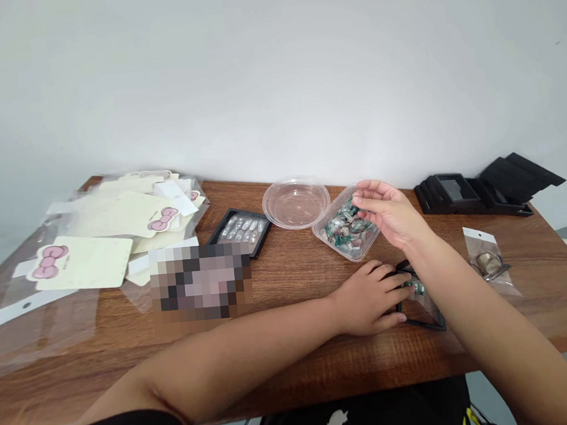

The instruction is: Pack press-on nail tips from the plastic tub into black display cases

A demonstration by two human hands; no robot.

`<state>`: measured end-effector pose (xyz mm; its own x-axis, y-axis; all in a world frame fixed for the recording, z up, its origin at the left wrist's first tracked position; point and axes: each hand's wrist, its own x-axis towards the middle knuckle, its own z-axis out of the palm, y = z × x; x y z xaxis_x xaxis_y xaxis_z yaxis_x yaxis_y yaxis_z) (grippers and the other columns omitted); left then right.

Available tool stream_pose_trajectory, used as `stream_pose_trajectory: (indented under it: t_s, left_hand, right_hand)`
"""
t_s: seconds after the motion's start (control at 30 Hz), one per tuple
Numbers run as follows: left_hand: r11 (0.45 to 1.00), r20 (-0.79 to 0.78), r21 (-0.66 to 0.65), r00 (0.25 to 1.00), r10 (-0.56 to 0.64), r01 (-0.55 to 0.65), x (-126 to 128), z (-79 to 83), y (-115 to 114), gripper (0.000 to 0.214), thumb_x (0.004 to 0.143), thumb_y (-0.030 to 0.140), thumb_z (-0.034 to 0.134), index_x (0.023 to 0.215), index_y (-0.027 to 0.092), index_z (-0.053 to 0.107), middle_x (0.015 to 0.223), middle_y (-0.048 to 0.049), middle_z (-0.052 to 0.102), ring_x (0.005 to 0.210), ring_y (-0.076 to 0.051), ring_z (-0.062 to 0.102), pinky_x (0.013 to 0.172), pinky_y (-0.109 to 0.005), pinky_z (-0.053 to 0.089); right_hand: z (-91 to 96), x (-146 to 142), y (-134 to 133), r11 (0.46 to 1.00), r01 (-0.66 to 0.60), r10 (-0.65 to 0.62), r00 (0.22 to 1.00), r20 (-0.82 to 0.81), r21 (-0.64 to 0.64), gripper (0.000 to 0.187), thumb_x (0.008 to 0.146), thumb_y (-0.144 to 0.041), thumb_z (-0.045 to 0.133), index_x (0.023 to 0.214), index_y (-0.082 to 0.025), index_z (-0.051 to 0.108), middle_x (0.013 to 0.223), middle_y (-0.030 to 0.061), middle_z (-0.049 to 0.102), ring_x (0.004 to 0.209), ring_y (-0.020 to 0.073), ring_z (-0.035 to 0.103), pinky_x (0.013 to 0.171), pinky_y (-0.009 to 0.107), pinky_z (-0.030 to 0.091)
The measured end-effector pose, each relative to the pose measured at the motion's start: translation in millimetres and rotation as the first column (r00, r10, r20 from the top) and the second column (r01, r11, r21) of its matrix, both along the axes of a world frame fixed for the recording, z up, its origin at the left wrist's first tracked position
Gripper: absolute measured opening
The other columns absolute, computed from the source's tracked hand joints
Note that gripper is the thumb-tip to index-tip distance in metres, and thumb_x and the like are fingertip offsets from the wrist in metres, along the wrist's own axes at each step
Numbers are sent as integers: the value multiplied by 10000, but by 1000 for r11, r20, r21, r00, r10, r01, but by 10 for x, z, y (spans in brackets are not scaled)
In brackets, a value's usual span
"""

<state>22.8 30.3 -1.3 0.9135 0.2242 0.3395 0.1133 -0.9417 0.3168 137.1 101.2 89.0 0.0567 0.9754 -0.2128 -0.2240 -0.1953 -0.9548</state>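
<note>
My left hand lies on the table with its fingers spread over the left side of a black-framed display case. A few green press-on nails show inside that case, partly hidden by my fingers and right forearm. My right hand is over the right edge of a clear plastic tub, thumb and fingertips pinched together. Whatever is between those fingertips is too small to make out. Many loose green and silvery press-on nails fill the tub.
A round clear lid sits beside the tub. Left of it is a black case of silvery nails, near a blurred-out patch. Cream cards in plastic sleeves cover the left side. Black cases and a small bag are on the right.
</note>
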Motion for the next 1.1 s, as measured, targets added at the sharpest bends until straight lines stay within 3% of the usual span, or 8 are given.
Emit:
stream_pose_trajectory:
  t_s: [0.27,0.53,0.7,0.93,1.1]
  left_hand:
    - [1000,13,-6,1000,8,-8,-1,-8,-7,486,1025,485,490,1382,162,559,1478,-74,561,1276,-296,507,1080,-446,337]
    - [1000,-33,-8,999,4,-4,-16,44,-3,499,1027,484,493,1414,170,530,1491,-66,550,1284,-300,503,1072,-438,334]
    - [999,-69,-37,998,-1,-2,-19,55,-6,502,1024,472,500,1433,182,509,1521,-73,516,1309,-305,484,1088,-452,327]
    - [998,-46,-60,999,-2,-1,-33,29,-2,504,1036,470,468,1457,195,495,1511,-74,528,1334,-310,461,1112,-470,328]
    - [998,-43,-64,999,2,-4,-37,14,-4,506,1035,482,463,1454,202,503,1485,-97,548,1330,-309,470,1112,-474,335]
  right_hand:
    - [225,61,-123,985,-80,112,970,-214,154,345,603,-159,910,866,-273,718,801,-77,676,700,77,592,607,203,501]
    - [616,219,-637,868,-179,337,897,-285,463,348,666,-261,905,926,-382,708,691,-107,584,524,65,508,369,120,436]
    - [598,259,-883,761,-168,454,828,-329,627,320,742,-263,855,952,-426,677,651,-145,564,347,19,424,247,70,312]
    - [516,361,-961,754,-103,475,768,-430,649,346,774,-188,825,1015,-364,651,818,-145,696,411,8,525,255,58,341]
    - [438,395,-1048,737,-37,486,724,-490,675,285,845,-216,749,1029,-378,605,840,-143,715,400,26,537,274,84,377]
